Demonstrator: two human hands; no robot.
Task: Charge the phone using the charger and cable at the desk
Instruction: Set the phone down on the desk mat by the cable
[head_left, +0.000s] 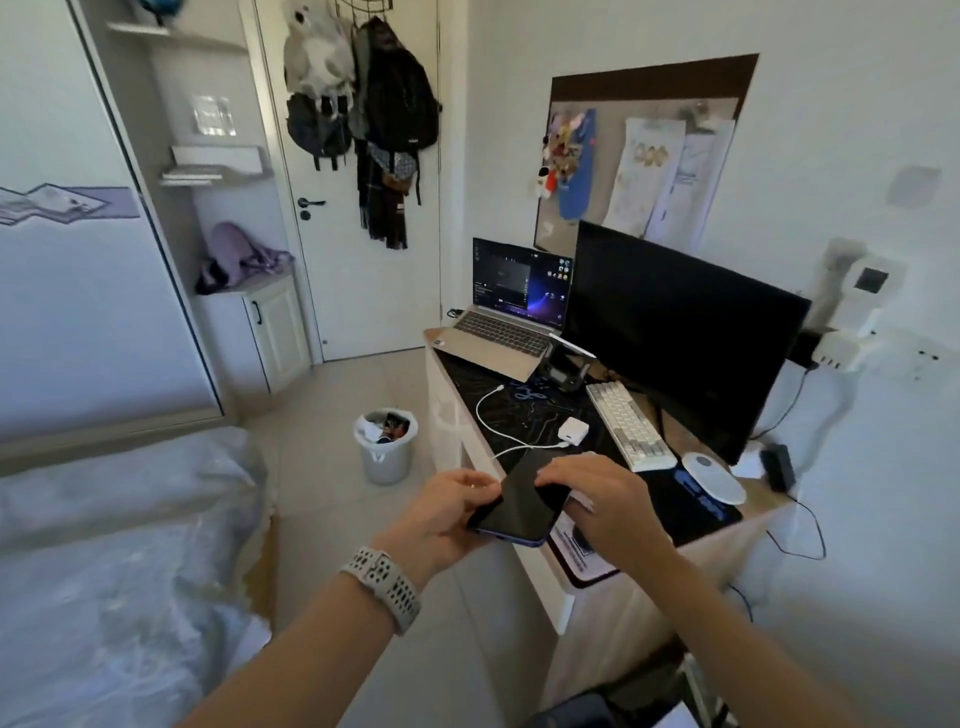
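A dark phone (522, 501) with a blue edge is held over the near edge of the desk (727, 545), screen up and dark. My left hand (447, 517) grips its left side and my right hand (605, 501) grips its right side from above. A white charger block (573, 431) lies on the black desk mat (514, 410) just beyond the phone. A white cable (485, 415) loops on the mat, one plug end near the charger, the other end farther back. A white power strip (844, 356) sits on the wall at right.
An open laptop (511, 317), a black monitor (670, 327), a white keyboard (628, 426) and a white mouse (711, 475) crowd the desk. A waste bin (384, 444) stands on the floor left of the desk. A bed (114, 545) fills the lower left.
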